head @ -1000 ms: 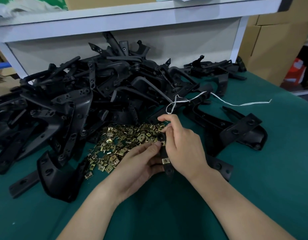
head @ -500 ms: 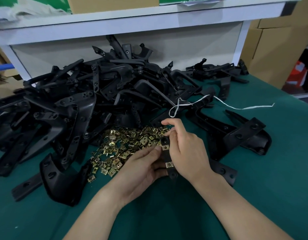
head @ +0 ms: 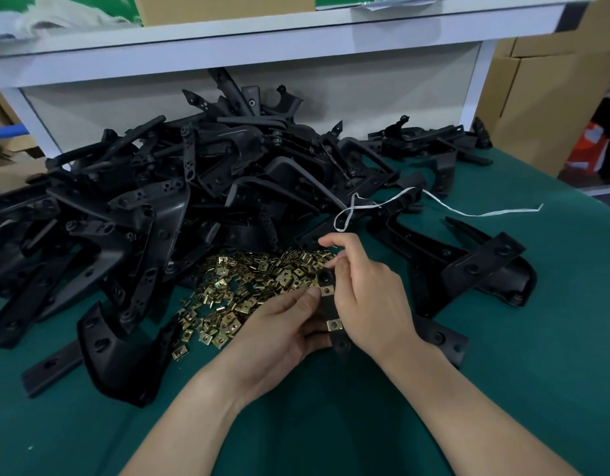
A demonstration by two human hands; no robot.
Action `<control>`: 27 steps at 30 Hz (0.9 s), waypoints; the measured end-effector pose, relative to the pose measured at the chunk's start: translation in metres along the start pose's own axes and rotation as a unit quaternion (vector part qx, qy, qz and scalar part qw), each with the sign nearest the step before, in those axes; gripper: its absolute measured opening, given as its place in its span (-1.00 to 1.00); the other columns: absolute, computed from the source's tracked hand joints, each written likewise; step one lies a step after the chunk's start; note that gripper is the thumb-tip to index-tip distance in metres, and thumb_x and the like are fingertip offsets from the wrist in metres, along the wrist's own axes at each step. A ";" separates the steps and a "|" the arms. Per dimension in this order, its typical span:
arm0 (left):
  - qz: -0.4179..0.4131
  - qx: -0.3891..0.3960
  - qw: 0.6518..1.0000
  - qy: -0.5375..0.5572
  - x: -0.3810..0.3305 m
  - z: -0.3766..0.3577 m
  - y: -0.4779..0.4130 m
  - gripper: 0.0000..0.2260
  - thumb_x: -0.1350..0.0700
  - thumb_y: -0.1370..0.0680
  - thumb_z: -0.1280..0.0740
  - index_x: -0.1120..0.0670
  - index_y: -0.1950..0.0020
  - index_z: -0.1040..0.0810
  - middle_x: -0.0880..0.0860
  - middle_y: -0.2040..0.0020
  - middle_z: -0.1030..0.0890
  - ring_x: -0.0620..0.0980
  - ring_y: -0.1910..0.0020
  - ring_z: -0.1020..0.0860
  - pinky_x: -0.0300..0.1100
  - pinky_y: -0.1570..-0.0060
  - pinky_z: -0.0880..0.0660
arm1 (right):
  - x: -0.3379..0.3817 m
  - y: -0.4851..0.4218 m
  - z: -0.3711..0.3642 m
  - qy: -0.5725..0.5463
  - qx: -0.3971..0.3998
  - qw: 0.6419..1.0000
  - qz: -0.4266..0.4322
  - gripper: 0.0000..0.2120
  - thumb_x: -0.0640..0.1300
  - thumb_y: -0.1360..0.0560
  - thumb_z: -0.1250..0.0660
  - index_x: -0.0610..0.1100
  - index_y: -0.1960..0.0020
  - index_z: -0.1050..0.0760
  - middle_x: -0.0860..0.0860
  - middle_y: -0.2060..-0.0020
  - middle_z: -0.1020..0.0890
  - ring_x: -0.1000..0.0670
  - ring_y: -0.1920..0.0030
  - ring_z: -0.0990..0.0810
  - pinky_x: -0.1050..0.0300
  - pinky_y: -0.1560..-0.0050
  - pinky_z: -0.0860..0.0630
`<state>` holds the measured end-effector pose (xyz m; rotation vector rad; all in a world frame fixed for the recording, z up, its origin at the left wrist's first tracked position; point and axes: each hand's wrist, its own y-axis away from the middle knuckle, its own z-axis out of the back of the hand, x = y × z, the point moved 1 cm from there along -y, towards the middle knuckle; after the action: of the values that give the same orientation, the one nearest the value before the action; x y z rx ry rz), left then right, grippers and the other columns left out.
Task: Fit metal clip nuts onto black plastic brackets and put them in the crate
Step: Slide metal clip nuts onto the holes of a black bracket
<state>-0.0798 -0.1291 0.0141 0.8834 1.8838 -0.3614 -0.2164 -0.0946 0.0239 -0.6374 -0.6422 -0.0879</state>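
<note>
Gripped bracket point(head: 342, 344) in left hand point(head: 279, 328) and right hand point(head: 370, 297), fingers curled round it, toward the bench's point(head: 502, 379) near edge. Crowded just behind by loose clip nuts point(head: 248, 290), bracket pile point(head: 159, 207), white string point(head: 444, 207).

Black brackets point(head: 152, 214), brass-gold clip nuts point(head: 248, 290), green table cover point(head: 502, 389).

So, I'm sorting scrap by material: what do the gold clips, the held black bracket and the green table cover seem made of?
Clips: thin stamped metal, likely plated steel, judging by the brassy yellow sheen and glints.
Bracket: moulded plastic, matte black, with round bosses and soft dull highlights.
Cover: green and matte, looks like felt or fabric, though no weave shows.
</note>
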 end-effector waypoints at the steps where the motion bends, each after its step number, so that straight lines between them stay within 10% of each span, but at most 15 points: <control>1: 0.003 0.000 1.000 0.004 0.000 0.000 0.000 -0.70 0.12 -0.63 -0.23 0.31 -0.18 -0.60 0.28 -0.05 -0.64 0.17 0.03 -0.63 -0.02 0.04 -0.61 | 0.000 0.000 0.000 0.001 0.000 1.000 -0.001 -0.65 0.08 -0.56 0.12 0.19 -0.27 -0.29 0.14 0.16 -0.65 0.09 0.28 -0.59 -0.01 0.22 -0.56; 27: 0.040 0.031 0.997 0.059 -0.001 0.001 -0.006 -0.73 0.12 -0.60 -0.28 0.25 -0.22 -0.58 0.22 -0.07 -0.64 0.12 0.03 -0.64 -0.03 0.04 -0.62 | -0.003 -0.002 0.001 -0.042 -0.012 0.999 -0.020 -0.65 0.09 -0.54 0.10 0.23 -0.24 -0.31 0.26 0.19 -0.58 0.11 0.25 -0.60 -0.01 0.20 -0.56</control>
<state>-0.0831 -0.1345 0.0138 1.0391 1.9463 -0.3265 -0.2197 -0.0959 0.0239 -0.6534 -0.7353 -0.1058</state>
